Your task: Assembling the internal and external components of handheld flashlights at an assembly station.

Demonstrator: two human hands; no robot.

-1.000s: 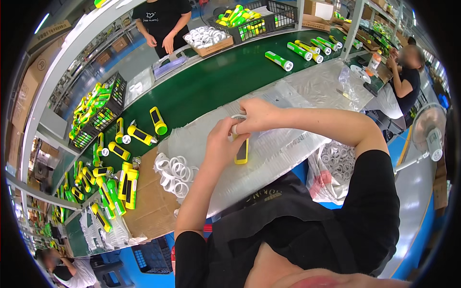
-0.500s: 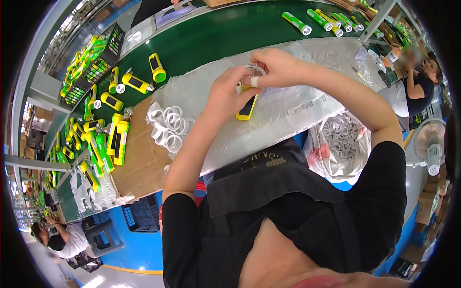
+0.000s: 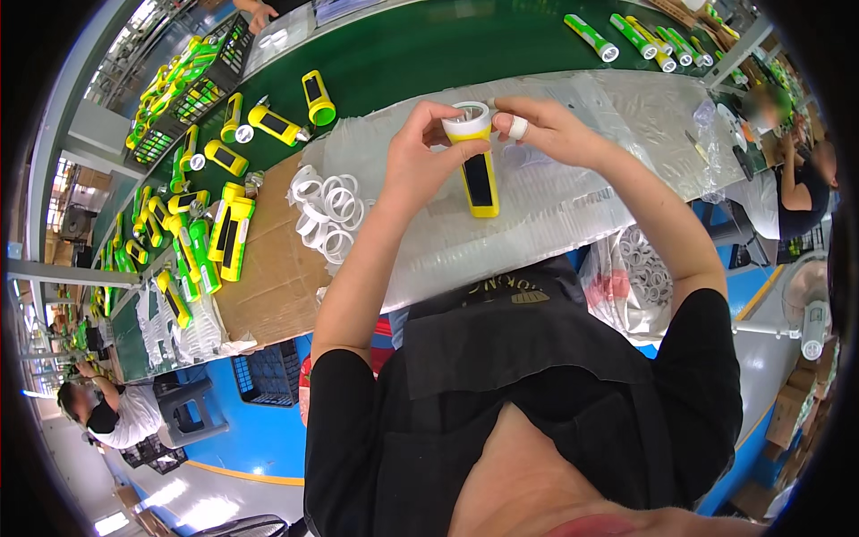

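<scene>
My left hand is closed round the head of a yellow flashlight with a dark panel along its body. A white ring sits around the flashlight's top rim, facing up. Just right of that ring is my right hand, its thumb and fingers apart with nothing seen between them. White tape is wrapped round one of its digits. Left of my left forearm lies a pile of loose white rings on the plastic-covered worktop.
Yellow and green flashlights lie on cardboard and the green belt; more lie far right. A black crate of them stands far left. A bag of rings hangs below the worktop's edge. Other people sit at both sides.
My right hand has come off the white ring and moved right. The flashlight now stands more upright in my left hand, with the ring level on its head. The view has shifted slightly.
</scene>
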